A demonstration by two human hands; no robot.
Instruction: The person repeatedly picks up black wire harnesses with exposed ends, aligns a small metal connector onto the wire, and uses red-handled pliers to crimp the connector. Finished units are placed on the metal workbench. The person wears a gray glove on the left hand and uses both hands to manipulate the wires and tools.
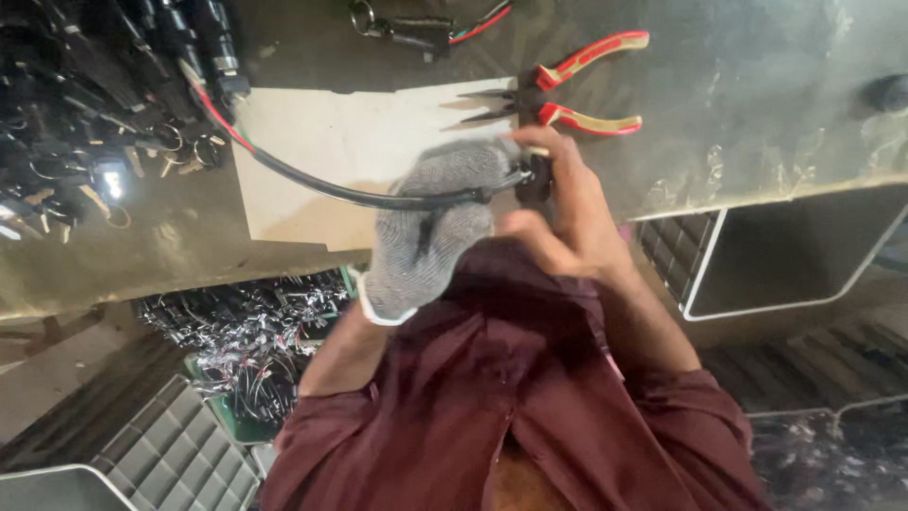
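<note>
**Both hands closed on a black cable end**

Nearest to me I see the maroon shirt [511, 397], sleeves rolled. Just beyond it my left hand [430, 222], in a grey knit glove, is wrapped around a black cable [331, 187] where it meets a small black connector [535, 178]. My bare right hand [567, 213] pinches that connector – fingers curled tight over it.

The cable arcs away leftward across a pale board [350, 142] lying on the workbench [757, 95], ending in red and green wires by a heap of black parts and keys [85, 95]. Farther out, red-handled needle-nose pliers [558, 95] lie with their tips on the board's edge – untouched.
</note>
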